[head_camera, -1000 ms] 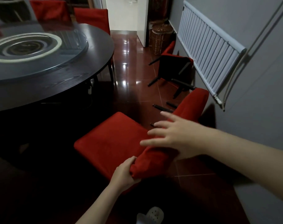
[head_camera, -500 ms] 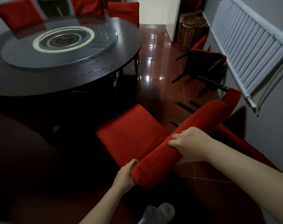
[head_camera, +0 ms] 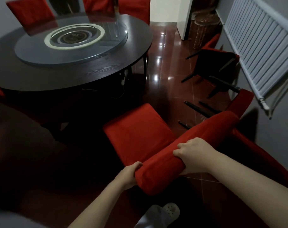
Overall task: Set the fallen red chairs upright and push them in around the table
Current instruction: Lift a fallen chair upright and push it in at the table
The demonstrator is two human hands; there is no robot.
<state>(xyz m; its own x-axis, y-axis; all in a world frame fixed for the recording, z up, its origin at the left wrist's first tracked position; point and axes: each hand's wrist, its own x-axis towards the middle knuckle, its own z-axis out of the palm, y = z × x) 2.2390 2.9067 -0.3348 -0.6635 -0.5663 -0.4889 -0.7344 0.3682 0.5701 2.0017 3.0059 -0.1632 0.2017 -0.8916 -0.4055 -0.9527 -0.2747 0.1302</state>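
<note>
1. Red chair (head_camera: 136, 134) stands at lower centre of the frame with its seat toward the table (head_camera: 107, 74), near the rim but apparently not yet pushed in. The left grip (head_camera: 128, 176) is curled round the near end of the backrest's top rail, and the right grip (head_camera: 194, 155) is wrapped over the rail further along.
2. Both grips sit toward one end of the rail, so a push may swing the chair off line instead of sending it straight under.
3. The space beneath the table is in deep shadow. A hidden base or cable there could stop the front legs, and the seat could knock the rim.
4. A fallen chair (head_camera: 243, 101) lies just behind at right centre, its dark legs pointing toward the held one. The legs could snag as the chair turns.
5. The floor (head_camera: 164, 63) is glossy, so the legs may skid or scrape.
6. A slipper (head_camera: 166, 213) at the bottom edge sits close under the backrest, where a rear leg could catch it.
</note>
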